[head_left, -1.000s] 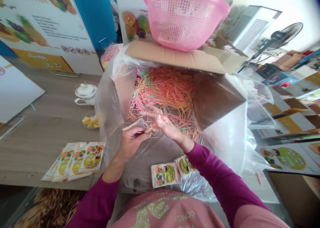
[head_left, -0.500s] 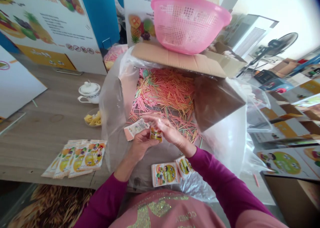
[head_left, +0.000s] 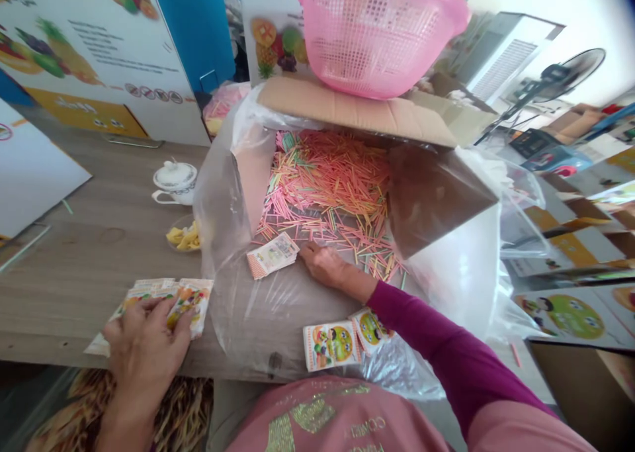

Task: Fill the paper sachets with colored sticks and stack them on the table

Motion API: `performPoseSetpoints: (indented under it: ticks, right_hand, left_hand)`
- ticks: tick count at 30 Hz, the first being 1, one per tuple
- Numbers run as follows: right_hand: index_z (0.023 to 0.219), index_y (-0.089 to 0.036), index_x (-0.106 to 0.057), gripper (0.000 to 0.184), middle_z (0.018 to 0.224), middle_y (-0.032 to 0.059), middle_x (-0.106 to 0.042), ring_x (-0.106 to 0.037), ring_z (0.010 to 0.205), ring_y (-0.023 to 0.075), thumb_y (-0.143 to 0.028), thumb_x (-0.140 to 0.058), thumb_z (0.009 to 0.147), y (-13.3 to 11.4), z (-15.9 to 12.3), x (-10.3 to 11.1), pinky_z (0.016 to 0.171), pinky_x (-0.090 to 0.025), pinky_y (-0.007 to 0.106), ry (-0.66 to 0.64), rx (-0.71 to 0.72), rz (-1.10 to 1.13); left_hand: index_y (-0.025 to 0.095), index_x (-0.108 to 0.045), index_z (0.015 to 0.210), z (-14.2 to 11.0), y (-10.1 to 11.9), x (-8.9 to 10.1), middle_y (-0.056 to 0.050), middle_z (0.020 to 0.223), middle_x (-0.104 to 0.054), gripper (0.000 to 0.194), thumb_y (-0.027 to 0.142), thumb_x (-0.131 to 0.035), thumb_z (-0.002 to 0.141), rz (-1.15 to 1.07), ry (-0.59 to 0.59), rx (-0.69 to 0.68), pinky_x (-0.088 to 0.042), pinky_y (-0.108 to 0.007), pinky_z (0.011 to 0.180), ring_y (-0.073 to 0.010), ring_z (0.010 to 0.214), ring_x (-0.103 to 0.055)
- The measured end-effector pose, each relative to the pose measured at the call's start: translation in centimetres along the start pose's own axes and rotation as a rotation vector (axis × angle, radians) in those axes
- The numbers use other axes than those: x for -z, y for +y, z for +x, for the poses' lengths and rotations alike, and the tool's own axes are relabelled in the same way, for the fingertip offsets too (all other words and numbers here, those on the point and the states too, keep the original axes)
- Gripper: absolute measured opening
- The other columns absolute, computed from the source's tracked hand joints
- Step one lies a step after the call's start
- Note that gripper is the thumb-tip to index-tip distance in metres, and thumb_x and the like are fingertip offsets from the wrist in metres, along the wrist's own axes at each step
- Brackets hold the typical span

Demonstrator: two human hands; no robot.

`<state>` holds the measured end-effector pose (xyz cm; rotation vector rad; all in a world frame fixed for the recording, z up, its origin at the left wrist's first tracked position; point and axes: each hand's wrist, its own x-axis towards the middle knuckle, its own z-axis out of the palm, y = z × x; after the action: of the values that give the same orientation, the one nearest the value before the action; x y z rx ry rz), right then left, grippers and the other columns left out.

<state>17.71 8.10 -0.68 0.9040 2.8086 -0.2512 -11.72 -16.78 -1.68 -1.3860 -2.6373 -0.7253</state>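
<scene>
My left hand (head_left: 149, 336) lies over a spread of filled-looking printed packets (head_left: 198, 300) at the table's left front. Its fingers are apart and touch the top packets. My right hand (head_left: 325, 265) is closed at the near edge of a heap of thin pink, orange and green sticks (head_left: 337, 174). Its fingertips curl down beside a small stack of flat printed packets (head_left: 272, 255), and what they pinch, if anything, is hidden. Two more stacks of printed packets, one with a green face design (head_left: 332, 346), lie in front of my body on the plastic.
An open cardboard box (head_left: 357, 111) lined with clear plastic (head_left: 456, 260) lies on its side holding the sticks. A pink basket (head_left: 377, 38) stands above it. On the left are a lidded cup (head_left: 174, 182) and a dish of yellow pieces (head_left: 184, 235). A fan (head_left: 570, 75) stands behind.
My left hand has moved left and down from the middle to the packets. The packet it held there is no longer at the middle. My right hand has lowered beside the flat packet stack.
</scene>
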Motion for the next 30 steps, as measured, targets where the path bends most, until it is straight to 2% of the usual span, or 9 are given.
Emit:
performPoseSetpoints:
  ticks: [3, 6, 9, 12, 14, 17, 23, 26, 30]
  right_hand:
    - [0.146, -0.014, -0.068, 0.047, 0.141, 0.0236, -0.073, -0.078, 0.108, 0.0293, -0.014, -0.038, 0.110, 2.5, 0.8, 1.4, 0.084, -0.059, 0.035, 0.014, -0.124, -0.035]
    - [0.133, -0.016, -0.076, 0.042, 0.133, 0.0189, -0.078, -0.079, 0.108, 0.0274, -0.023, -0.041, 0.113, 5.0, 0.8, 2.7, 0.085, -0.055, 0.031, 0.136, -0.310, 0.004]
    - [0.120, -0.016, -0.082, 0.042, 0.119, 0.0181, -0.084, -0.080, 0.108, 0.0262, -0.030, -0.043, 0.114, 6.9, 1.0, 3.6, 0.087, -0.053, 0.029, 0.231, -0.579, 0.051]
    - [0.119, -0.016, -0.084, 0.044, 0.115, 0.0203, -0.085, -0.081, 0.107, 0.0288, -0.043, -0.049, 0.113, 7.6, 1.8, 3.8, 0.089, -0.055, 0.032, 0.206, -0.684, 0.077]
    - [0.120, -0.016, -0.084, 0.048, 0.117, 0.0203, -0.084, -0.081, 0.110, 0.0306, -0.050, -0.051, 0.112, 7.6, 2.4, 3.6, 0.090, -0.056, 0.033, 0.201, -0.694, 0.102]
    - [0.120, -0.016, -0.084, 0.043, 0.120, 0.0187, -0.084, -0.080, 0.113, 0.0295, -0.045, -0.053, 0.112, 7.1, 3.1, 3.5, 0.092, -0.056, 0.033, 0.198, -0.697, 0.132]
    - [0.129, -0.025, -0.082, 0.041, 0.129, 0.0122, -0.082, -0.078, 0.117, 0.0260, -0.036, -0.045, 0.115, 5.7, 2.9, 3.7, 0.097, -0.056, 0.032, 0.080, -0.568, 0.108]
    - [0.136, -0.019, -0.079, 0.050, 0.139, 0.0211, -0.075, -0.074, 0.123, 0.0329, -0.054, -0.050, 0.113, 4.9, 2.4, 3.8, 0.101, -0.057, 0.040, 0.061, -0.504, 0.030]
    - [0.148, -0.010, -0.070, 0.082, 0.160, 0.0307, -0.056, -0.052, 0.147, 0.0475, -0.073, -0.074, 0.095, 4.1, 2.2, 4.2, 0.119, -0.046, 0.061, 0.007, -0.417, -0.021]
  left_hand:
    - [0.030, -0.072, 0.129, -0.3, 1.5, -0.3, -0.022, 0.142, -0.060, 0.041, 0.047, -0.056, 0.095, 0.105, 0.021, -0.008, -0.049, -0.085, 0.097, -0.0559, 0.131, -0.053]
    - [0.032, -0.068, 0.139, -0.6, 3.4, -0.7, -0.019, 0.160, -0.047, 0.044, 0.043, -0.057, 0.098, 0.047, 0.116, -0.054, -0.045, -0.084, 0.107, -0.0560, 0.144, -0.045]
    - [0.029, -0.073, 0.129, -0.3, 6.1, -1.5, -0.018, 0.152, -0.058, 0.034, 0.039, -0.059, 0.100, -0.031, 0.147, -0.241, -0.045, -0.076, 0.109, -0.0486, 0.135, -0.053]
    - [0.027, -0.079, 0.116, 1.0, 9.9, -3.0, -0.014, 0.130, -0.074, 0.026, 0.033, -0.060, 0.101, -0.062, 0.035, -0.418, -0.050, -0.064, 0.101, -0.0397, 0.115, -0.060]
    - [0.026, -0.080, 0.111, 2.3, 12.4, -4.3, -0.013, 0.122, -0.078, 0.022, 0.029, -0.063, 0.098, -0.070, -0.064, -0.478, -0.049, -0.057, 0.095, -0.0370, 0.110, -0.061]
    - [0.025, -0.081, 0.107, 4.2, 14.8, -6.2, -0.013, 0.119, -0.079, 0.017, 0.025, -0.070, 0.093, -0.041, -0.180, -0.499, -0.047, -0.055, 0.096, -0.0366, 0.114, -0.062]
    - [0.023, -0.079, 0.102, 5.5, 15.8, -7.6, -0.012, 0.118, -0.079, 0.011, 0.022, -0.073, 0.093, 0.028, -0.298, -0.531, -0.045, -0.054, 0.103, -0.0364, 0.122, -0.064]
    - [0.022, -0.078, 0.104, 5.3, 15.9, -7.4, -0.012, 0.119, -0.079, 0.012, 0.021, -0.071, 0.095, 0.055, -0.305, -0.551, -0.045, -0.053, 0.104, -0.0352, 0.122, -0.067]
    - [0.021, -0.078, 0.106, 5.2, 16.0, -7.5, -0.012, 0.119, -0.079, 0.014, 0.021, -0.071, 0.094, 0.075, -0.296, -0.558, -0.046, -0.053, 0.103, -0.0350, 0.118, -0.069]
